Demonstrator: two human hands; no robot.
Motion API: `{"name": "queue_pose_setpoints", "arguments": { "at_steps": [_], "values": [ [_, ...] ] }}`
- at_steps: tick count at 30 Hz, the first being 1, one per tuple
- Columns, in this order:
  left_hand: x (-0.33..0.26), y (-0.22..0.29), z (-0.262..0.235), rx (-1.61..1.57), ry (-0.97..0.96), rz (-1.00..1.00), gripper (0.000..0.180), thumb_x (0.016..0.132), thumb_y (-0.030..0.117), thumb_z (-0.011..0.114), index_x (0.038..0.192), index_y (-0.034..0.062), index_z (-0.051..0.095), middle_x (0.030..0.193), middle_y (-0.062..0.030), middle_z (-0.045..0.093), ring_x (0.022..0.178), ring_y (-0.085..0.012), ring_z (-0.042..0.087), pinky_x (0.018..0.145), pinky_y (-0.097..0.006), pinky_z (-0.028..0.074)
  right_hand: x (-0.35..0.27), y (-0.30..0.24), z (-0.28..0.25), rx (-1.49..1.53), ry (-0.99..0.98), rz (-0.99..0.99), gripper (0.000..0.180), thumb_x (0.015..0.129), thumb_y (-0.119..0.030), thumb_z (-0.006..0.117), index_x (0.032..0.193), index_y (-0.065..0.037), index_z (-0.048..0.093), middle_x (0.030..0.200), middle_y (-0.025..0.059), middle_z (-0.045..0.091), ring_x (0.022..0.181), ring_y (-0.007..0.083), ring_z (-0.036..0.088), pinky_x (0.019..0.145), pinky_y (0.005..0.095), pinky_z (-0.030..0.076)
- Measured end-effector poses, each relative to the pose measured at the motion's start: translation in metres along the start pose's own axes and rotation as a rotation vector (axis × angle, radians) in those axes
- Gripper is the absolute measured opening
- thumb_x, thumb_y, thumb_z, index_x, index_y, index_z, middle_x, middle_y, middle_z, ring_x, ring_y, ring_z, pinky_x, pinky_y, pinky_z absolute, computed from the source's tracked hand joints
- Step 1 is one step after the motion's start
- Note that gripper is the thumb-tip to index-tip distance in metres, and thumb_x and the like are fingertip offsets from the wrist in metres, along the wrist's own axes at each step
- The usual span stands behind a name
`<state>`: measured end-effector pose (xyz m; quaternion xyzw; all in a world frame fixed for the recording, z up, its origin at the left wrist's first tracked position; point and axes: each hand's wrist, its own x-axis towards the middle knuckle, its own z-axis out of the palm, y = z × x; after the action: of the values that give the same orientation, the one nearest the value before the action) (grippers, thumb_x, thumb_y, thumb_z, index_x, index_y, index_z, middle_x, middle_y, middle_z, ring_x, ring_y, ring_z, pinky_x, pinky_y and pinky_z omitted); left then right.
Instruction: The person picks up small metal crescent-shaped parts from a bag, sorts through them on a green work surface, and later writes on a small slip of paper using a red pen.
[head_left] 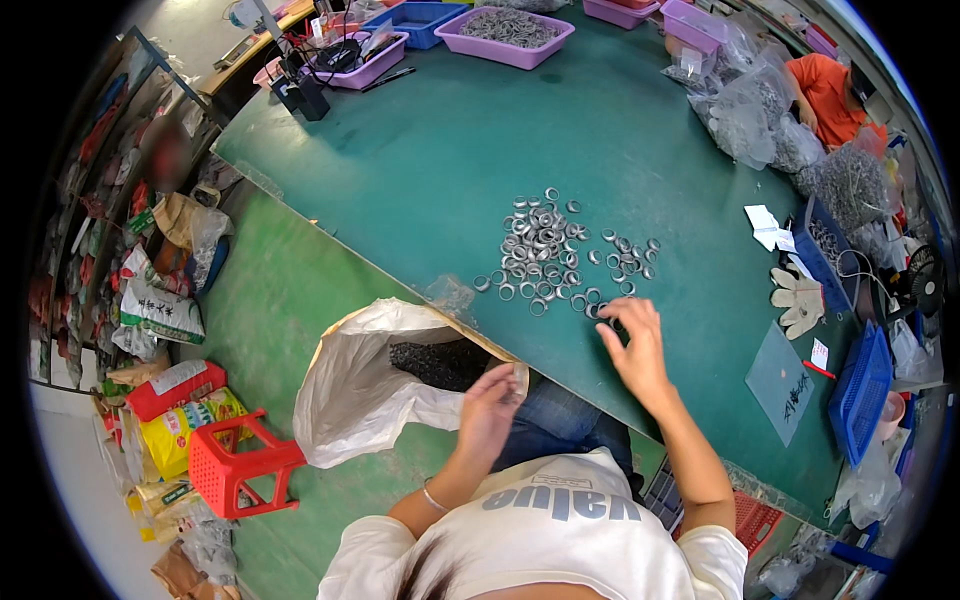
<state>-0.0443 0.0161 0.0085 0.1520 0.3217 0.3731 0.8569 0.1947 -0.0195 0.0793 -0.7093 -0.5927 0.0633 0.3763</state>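
Note:
Many small grey metal rings (540, 245) lie in a loose pile on the green table, with a smaller cluster (630, 257) to its right. My right hand (640, 350) is over the near edge of the pile, thumb and fingers apart, its fingertips close to several rings. My left hand (487, 418) is at the table's near edge, beside the rim of a large white woven sack (345, 385). Its fingers are curled together; what they hold, if anything, is hidden. Inside the open sack lies a heap of dark small pieces (438, 364).
Purple trays (505, 38) and a blue tray (415, 22) stand at the far edge. On the right are a glove (798, 302), blue baskets (860, 390) and bags of metal parts (745, 110), near a person in orange (832, 100). A red stool (235, 465) stands on the floor, left.

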Motion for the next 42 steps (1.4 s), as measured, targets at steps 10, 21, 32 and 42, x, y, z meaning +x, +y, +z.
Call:
{"name": "queue_pose_setpoints", "arguments": {
  "at_steps": [10, 21, 32, 42],
  "values": [
    [-0.009, 0.031, 0.002, 0.059, 0.656, 0.164, 0.047, 0.086, 0.001, 0.049, 0.133, -0.0018, 0.044, 0.125, -0.0136, 0.054, 0.111, -0.0254, 0.053, 0.103, -0.042, 0.039, -0.006, 0.001, 0.009, -0.024, 0.062, -0.035, 0.011, 0.074, -0.003, 0.069, 0.083, -0.004, 0.061, 0.095, 0.0095, 0.061, 0.089, 0.0296, 0.054, 0.078, 0.0396, 0.040],
    [-0.010, -0.007, 0.016, -0.162, -0.244, -0.337, 0.037, 0.091, -0.001, 0.051, 0.127, -0.0047, 0.050, 0.106, -0.0128, 0.061, 0.094, -0.0171, 0.059, 0.084, -0.029, 0.049, 0.001, -0.005, 0.014, -0.264, 0.043, 0.040, 0.018, 0.073, -0.010, 0.072, 0.087, -0.004, 0.063, 0.096, 0.0080, 0.058, 0.094, 0.0280, 0.051, 0.079, 0.0393, 0.038],
    [-0.004, 0.001, 0.051, -0.091, -0.126, -0.242, 0.041, 0.095, 0.008, 0.052, 0.132, -0.0079, 0.043, 0.128, -0.0182, 0.053, 0.116, -0.0239, 0.054, 0.101, -0.036, 0.043, -0.029, -0.047, 0.010, 0.154, -0.253, -0.292, 0.015, 0.076, -0.007, 0.069, 0.089, -0.004, 0.062, 0.100, 0.0084, 0.058, 0.101, 0.0285, 0.052, 0.085, 0.0397, 0.039],
    [-0.006, 0.019, 0.085, -0.122, -0.354, -0.151, 0.047, 0.093, 0.007, 0.052, 0.136, -0.0069, 0.039, 0.135, -0.0237, 0.047, 0.123, -0.0303, 0.049, 0.106, -0.041, 0.041, -0.019, 0.023, -0.004, -0.269, 0.097, 0.158, 0.024, 0.075, -0.004, 0.070, 0.098, 0.000, 0.063, 0.105, 0.0131, 0.058, 0.096, 0.0332, 0.053, 0.083, 0.0404, 0.044]
  ]
}}
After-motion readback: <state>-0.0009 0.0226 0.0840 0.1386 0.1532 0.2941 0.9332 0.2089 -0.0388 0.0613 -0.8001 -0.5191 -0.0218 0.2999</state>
